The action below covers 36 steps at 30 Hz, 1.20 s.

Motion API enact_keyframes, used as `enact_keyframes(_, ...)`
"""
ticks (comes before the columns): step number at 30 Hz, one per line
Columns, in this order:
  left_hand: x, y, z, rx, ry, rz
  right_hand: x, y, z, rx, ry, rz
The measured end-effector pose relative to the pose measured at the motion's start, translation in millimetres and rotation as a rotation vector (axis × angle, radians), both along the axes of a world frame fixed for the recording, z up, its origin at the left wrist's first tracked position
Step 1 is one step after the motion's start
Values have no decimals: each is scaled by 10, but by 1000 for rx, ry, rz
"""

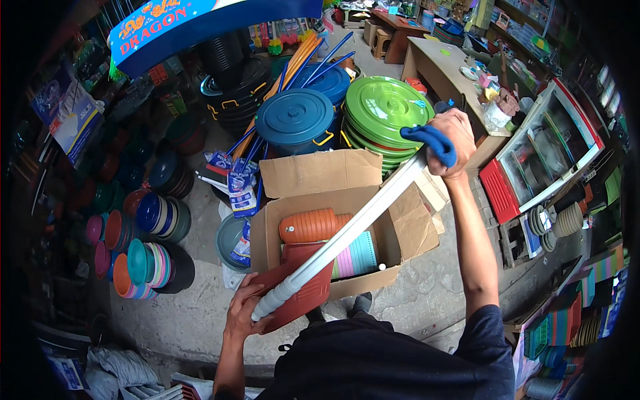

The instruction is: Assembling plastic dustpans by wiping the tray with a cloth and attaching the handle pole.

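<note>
A long white plastic length, ribbed at its lower end, slants across my front from lower left to upper right. My left hand is closed at its lower end, fingers against a red-brown flat plastic piece. A blue cloth is gripped in my right hand, at the upper end of the white length. Underneath stands an open cardboard box. Inside lie a stack of orange ribbed plastic pots and a stack of pastel plastic pieces.
Behind the box stand large lidded tubs, one blue and one green. Stacked coloured basins are on the floor at left. A red-and-white glass cabinet and a wooden desk stand at right.
</note>
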<state>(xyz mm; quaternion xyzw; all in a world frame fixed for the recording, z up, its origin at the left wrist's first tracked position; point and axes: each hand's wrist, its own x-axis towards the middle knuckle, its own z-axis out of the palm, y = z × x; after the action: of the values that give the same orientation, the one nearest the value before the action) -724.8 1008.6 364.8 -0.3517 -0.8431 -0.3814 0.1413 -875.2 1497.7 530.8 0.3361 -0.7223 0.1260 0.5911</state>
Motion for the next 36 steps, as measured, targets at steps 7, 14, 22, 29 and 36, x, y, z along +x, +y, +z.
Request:
enact_keyframes(7,26,125,-138,-58,-53,-14,-260,-273,-639,-1456,-370,116)
enact_keyframes(14,49,294,-246,-134,-211,34,-27,-656,-1141,-1670,-1054,760)
enact_keyframes(22,-114,542,-287,-66,-175,79,503,-1550,-1211,-1624,-1087,681)
enact_keyframes(29,-258,479,-593,54,-232,290,594,-1110,-1193,-1539,-964,459)
enact_keyframes(36,-505,533,-689,692,-793,398,1093,-1190,-1649,-901,-1240,179)
